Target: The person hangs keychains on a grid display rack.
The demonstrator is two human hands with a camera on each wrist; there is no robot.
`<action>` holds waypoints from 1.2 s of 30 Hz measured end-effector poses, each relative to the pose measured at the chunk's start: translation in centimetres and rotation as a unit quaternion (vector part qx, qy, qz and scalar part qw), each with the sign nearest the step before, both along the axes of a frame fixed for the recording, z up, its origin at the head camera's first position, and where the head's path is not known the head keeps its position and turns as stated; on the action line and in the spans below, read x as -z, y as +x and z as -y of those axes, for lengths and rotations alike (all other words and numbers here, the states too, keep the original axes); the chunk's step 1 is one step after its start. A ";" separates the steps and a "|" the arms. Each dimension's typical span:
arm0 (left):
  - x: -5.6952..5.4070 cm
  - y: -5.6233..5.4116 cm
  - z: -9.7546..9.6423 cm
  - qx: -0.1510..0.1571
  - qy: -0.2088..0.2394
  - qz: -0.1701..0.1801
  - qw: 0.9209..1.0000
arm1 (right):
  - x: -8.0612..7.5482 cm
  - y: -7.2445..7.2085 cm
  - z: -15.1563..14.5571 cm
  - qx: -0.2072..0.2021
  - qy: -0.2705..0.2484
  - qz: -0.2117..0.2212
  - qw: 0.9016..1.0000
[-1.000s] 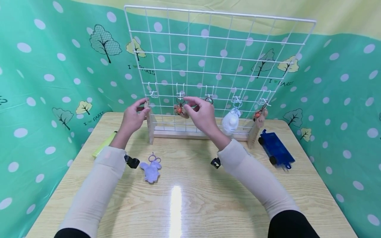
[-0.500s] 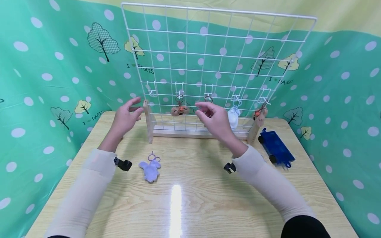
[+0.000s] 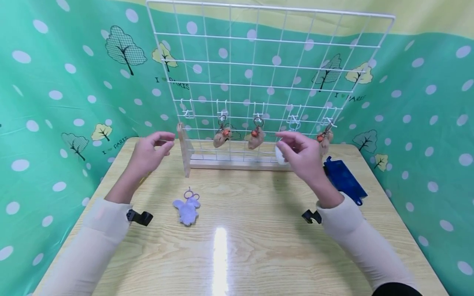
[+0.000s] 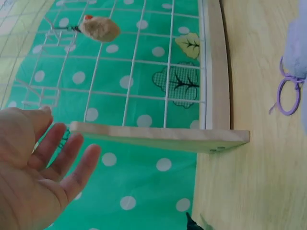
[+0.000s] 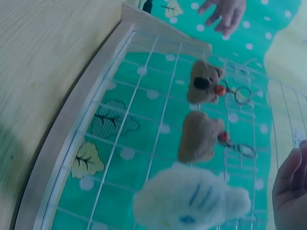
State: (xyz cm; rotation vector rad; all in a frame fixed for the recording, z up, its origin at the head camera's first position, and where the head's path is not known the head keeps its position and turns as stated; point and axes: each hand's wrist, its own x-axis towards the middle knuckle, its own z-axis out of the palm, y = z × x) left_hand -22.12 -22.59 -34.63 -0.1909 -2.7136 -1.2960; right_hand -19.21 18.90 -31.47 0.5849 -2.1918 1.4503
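A white wire grid rack [image 3: 255,63] on a wooden base carries a row of white hooks. Brown plush keychains hang from it: one left of centre [image 3: 222,137], one at the middle [image 3: 256,139], one at the far right [image 3: 325,137]. A white plush keychain [image 5: 187,201] also hangs there, mostly covered in the head view by my right hand [image 3: 303,156]. That hand's fingers are loosely bent with nothing seen in them. My left hand [image 3: 149,153] hovers beside the left wooden upright [image 4: 163,136], fingers relaxed and apart from it. A lilac plush keychain [image 3: 187,211] lies on the table.
A dark blue toy cart [image 3: 344,181] sits at the right of the table [image 3: 259,246], partly behind my right arm. The leftmost hook [image 3: 187,114] bears nothing. Green dotted cloth [image 3: 44,123] stands around the back and sides.
My right hand has moved rightward, from the left-of-centre brown plush to before the white one. My left hand has left the wooden upright and drawn back left and down. The brown plushes swing.
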 end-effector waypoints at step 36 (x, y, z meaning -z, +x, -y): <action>10.6 1.0 -0.2 0.251 -0.240 0.068 0.935 | 5.9 -4.9 -15.6 0.259 0.030 0.176 0.949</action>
